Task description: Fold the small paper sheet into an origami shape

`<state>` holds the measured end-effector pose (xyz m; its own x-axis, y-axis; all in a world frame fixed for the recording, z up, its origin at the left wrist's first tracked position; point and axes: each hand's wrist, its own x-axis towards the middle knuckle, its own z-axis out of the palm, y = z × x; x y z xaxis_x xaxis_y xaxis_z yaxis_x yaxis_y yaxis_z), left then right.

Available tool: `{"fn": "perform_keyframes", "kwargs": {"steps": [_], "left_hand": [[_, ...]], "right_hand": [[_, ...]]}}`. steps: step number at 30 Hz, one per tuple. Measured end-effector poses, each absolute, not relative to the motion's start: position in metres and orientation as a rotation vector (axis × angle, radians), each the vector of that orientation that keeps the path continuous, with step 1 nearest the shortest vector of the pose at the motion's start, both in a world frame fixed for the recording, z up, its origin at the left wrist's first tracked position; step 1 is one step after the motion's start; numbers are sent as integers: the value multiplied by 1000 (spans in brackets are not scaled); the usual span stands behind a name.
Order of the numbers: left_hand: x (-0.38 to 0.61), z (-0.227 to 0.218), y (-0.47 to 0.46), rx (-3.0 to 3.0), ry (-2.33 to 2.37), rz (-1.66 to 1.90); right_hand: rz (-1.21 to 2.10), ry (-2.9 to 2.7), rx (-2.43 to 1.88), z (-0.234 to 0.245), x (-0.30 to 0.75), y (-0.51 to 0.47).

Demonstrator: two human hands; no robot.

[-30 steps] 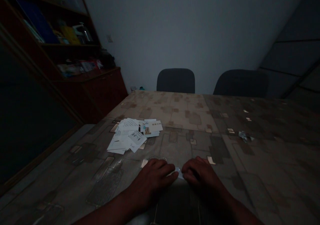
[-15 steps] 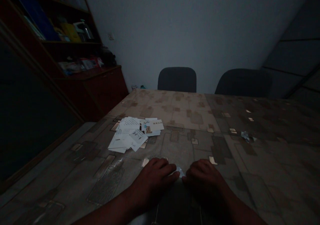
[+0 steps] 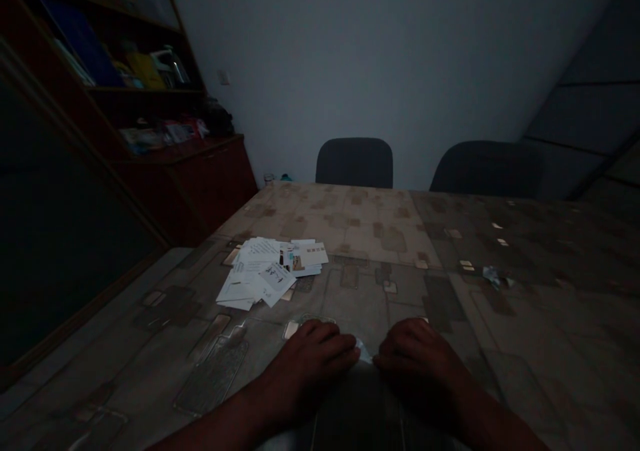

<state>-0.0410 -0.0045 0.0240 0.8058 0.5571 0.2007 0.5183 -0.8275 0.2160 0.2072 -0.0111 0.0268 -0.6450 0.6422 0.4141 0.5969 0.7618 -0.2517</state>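
Between my two hands is a small pale scrap [image 3: 364, 351], thin and pointed; whether it is paper or plastic film I cannot tell. My left hand [image 3: 320, 357] is closed, thumb and fingers pinching the scrap's left side. Also closed, my right hand [image 3: 413, 357] pinches its lower right corner. Most of the scrap's edges are hidden by the fingers. Both hands are low over the near edge of the patterned tablecloth [image 3: 345, 304]. The area below them is too dark to make out.
Left of centre lies a loose pile of printed white cards [image 3: 260, 271]. A crumpled pale scrap [image 3: 492, 276] rests further right. Two dark chairs [image 3: 354, 163] stand beyond the table's far edge. A wooden cabinet [image 3: 215, 181] with filled shelves is at the left.
My right hand has shifted slightly right, widening the gap between the hands. More of the pale scrap shows between them. The camera view has tilted up a little.
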Motion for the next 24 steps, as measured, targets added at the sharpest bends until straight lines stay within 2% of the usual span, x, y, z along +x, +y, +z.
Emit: {"fn": "perform_keyframes", "kwargs": {"steps": [11, 18, 24], "left_hand": [[-43, 14, -2, 2888, 835, 467], [-43, 21, -3, 2841, 834, 469], [-44, 15, 0, 2832, 827, 569]], "right_hand": [[-34, -2548, -899, 17, 201, -11], [98, -2543, -972, 18, 199, -14], [49, -2452, -912, 19, 200, -12]]}}
